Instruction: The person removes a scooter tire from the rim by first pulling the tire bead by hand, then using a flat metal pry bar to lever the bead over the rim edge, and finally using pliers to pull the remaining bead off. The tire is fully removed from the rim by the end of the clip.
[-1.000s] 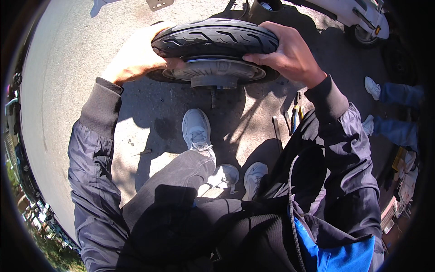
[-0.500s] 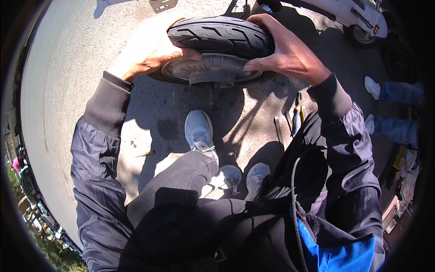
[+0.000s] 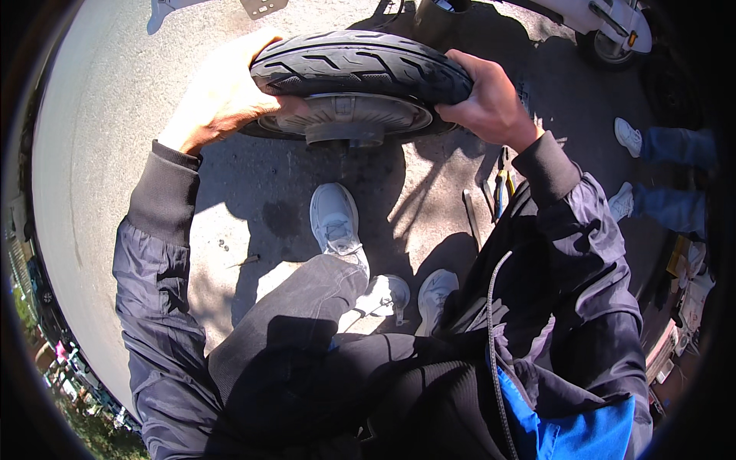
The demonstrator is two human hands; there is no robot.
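Note:
A small scooter wheel with a black treaded tire (image 3: 360, 61) stands out in front of me, its tread facing up. On the side towards me its grey metal hub (image 3: 349, 115) shows, with a short round drum sticking out. My left hand (image 3: 230, 88) is closed round the tire's left side, thumb along the edge by the rim. On the opposite side, my right hand (image 3: 488, 100) grips the tire, thumb low by the sidewall. The undersides of both grips are hidden behind the tire.
Yellow-and-blue pliers (image 3: 501, 188) and a dark metal bar (image 3: 471, 217) lie on the ground right of my shoe (image 3: 335, 217). A dark bucket-like container (image 3: 441, 21) stands beyond the wheel. A white scooter (image 3: 598, 27) is at far right; another person's shoes (image 3: 627, 136) are at right.
The wheel has shifted slightly left. My left hand has moved left with it, and my right hand has slid outward and down along the tire, its thumb off the hub.

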